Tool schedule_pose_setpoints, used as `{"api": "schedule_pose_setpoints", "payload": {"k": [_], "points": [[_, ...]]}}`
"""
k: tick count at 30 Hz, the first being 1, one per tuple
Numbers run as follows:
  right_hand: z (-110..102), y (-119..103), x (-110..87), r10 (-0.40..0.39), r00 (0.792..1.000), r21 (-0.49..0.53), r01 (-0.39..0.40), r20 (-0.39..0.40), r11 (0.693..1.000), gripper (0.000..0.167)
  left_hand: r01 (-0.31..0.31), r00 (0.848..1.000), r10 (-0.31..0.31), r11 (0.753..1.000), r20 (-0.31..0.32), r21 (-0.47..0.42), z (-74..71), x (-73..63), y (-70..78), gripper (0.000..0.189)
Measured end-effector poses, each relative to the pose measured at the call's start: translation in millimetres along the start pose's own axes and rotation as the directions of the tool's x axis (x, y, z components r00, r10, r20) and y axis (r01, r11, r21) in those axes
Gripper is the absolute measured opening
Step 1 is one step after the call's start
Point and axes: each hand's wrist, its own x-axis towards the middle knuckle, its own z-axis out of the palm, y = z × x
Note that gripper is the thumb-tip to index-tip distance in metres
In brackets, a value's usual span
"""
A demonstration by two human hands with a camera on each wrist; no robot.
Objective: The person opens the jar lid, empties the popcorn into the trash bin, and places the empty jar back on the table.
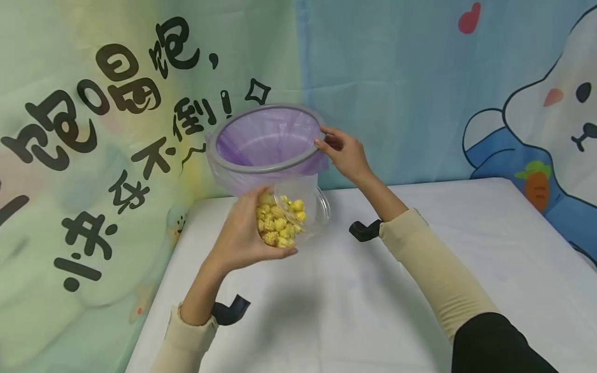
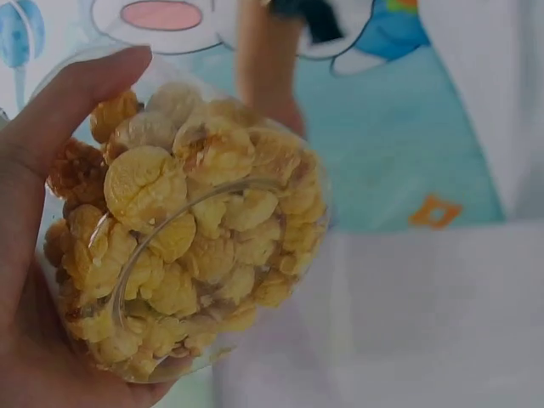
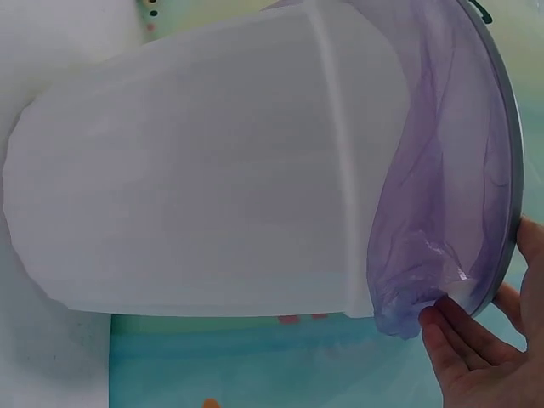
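A clear plastic jar (image 1: 280, 225) of yellow popcorn is gripped in my left hand (image 1: 242, 233), with the thumb and fingers curved round it. In the left wrist view, popcorn (image 2: 195, 229) shows through the jar's clear wall. Behind the jar stands a white trash bin (image 3: 195, 187) with a purple bag (image 1: 275, 134) lining it, folded outward over the top. A grey ring (image 1: 270, 168) circles the bin's rim over the bag. My right hand (image 1: 347, 155) pinches the ring and bag at the rim's right side, thumb opposite the fingers.
A white cloth covers the table (image 1: 354, 311). Printed fabric with cartoon figures and large dark lettering forms a backdrop (image 1: 382, 93) behind and on the left. Black straps (image 1: 231, 311) stick out at both wrists.
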Motion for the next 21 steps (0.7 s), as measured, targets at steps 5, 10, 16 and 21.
{"api": "schedule_pose_setpoints", "payload": {"k": [5,10,16,21], "points": [[0.0,0.1,1.1,-0.002,1.000,0.000,0.002,0.009,1.000,0.049,0.012,0.998,-0.011,1.000,-0.055,0.008,-35.5,27.1,0.7,0.112],[-0.6,-0.3,2.0,0.003,1.000,0.008,-0.003,0.008,1.000,0.048,0.024,0.991,-0.007,0.991,-0.130,0.129,-64.8,57.0,-4.2,0.111],[-0.9,-0.8,2.0,0.016,1.000,0.010,-0.017,0.020,1.000,0.050,0.100,0.974,-0.031,0.948,-0.226,0.301,-86.5,95.1,-31.3,0.109],[-1.7,-1.0,1.7,0.014,1.000,0.021,-0.014,0.026,1.000,0.050,0.167,0.969,-0.083,0.913,-0.231,0.371,-90.3,122.1,-62.8,0.110]]}}
